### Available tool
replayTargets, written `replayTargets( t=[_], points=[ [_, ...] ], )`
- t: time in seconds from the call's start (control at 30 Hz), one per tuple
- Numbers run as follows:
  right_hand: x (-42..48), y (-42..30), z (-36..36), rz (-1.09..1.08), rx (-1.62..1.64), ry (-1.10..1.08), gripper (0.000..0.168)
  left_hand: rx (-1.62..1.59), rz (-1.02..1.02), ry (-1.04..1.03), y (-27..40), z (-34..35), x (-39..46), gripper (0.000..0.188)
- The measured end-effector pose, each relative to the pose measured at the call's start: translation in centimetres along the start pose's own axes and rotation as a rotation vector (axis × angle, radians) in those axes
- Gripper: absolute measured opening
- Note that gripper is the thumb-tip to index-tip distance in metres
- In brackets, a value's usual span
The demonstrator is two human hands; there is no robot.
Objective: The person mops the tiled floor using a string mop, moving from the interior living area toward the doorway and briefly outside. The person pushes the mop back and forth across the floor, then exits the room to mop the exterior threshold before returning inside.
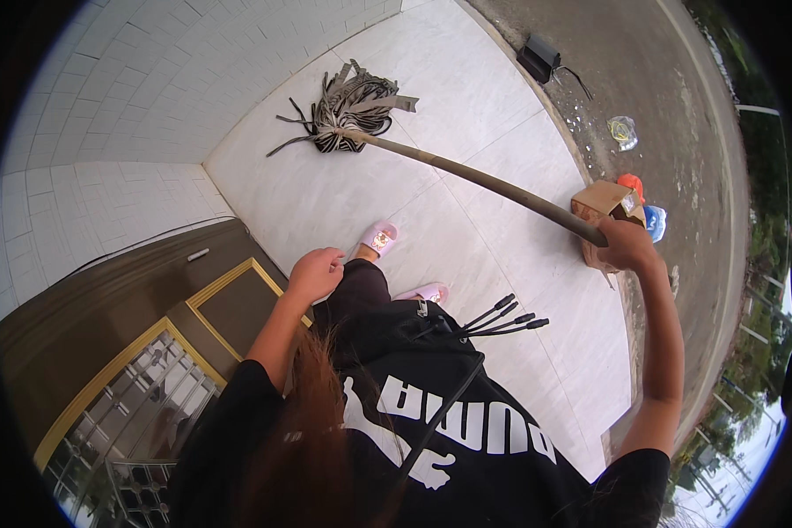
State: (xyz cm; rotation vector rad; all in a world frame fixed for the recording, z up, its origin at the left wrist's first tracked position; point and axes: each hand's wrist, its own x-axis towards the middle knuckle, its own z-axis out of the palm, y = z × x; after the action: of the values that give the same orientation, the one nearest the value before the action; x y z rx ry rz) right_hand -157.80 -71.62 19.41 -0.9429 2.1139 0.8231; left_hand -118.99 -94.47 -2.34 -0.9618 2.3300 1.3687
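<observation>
My right hand [627, 244] grips the end of a long wooden mop handle [488, 177], out to my right. From there the handle slopes across to a string mop head [356, 109] made of dark and grey cloth strips. The mop head rests spread out on the pale tiled floor [501, 264], close to the white brick-patterned wall. My left hand [317, 274] hangs free above my leg with nothing in it, its fingers loosely bent.
A dark door [221, 303] with gold trim stands at my left. At the floor's right edge sits a cardboard box [604, 198], beside a red bag [631, 187] and a blue one [655, 221]. Beyond lie a black bin-like object [538, 58] and a clear plastic bag [624, 132].
</observation>
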Motion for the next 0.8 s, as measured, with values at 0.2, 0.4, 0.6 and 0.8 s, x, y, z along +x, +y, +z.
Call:
replayTargets(
  t=[0.2, 0.4, 0.6, 0.8],
  points=[
    [-4.7, -3.3, -14.5, -0.211, -0.001, 0.113, 0.038, -0.065, -0.047, 0.147, 1.0, -1.4, -1.5, 0.025],
    [-8.5, -13.8, -30.0, -0.233, -0.764, 0.64, 0.021, -0.182, -0.167, 0.355, 0.8, -1.2, -6.6, 0.026],
    [-14.9, -34.0, -39.1, -1.12, -0.841, 1.944, 0.013, -0.232, -0.149, 0.488, 0.8, -1.4, -8.8, 0.024],
    [-11.7, -33.6, -35.8, -1.057, -0.67, 1.571, 0.022, -0.224, -0.183, 0.548, -2.2, -1.9, -8.9, 0.024]
  ],
)
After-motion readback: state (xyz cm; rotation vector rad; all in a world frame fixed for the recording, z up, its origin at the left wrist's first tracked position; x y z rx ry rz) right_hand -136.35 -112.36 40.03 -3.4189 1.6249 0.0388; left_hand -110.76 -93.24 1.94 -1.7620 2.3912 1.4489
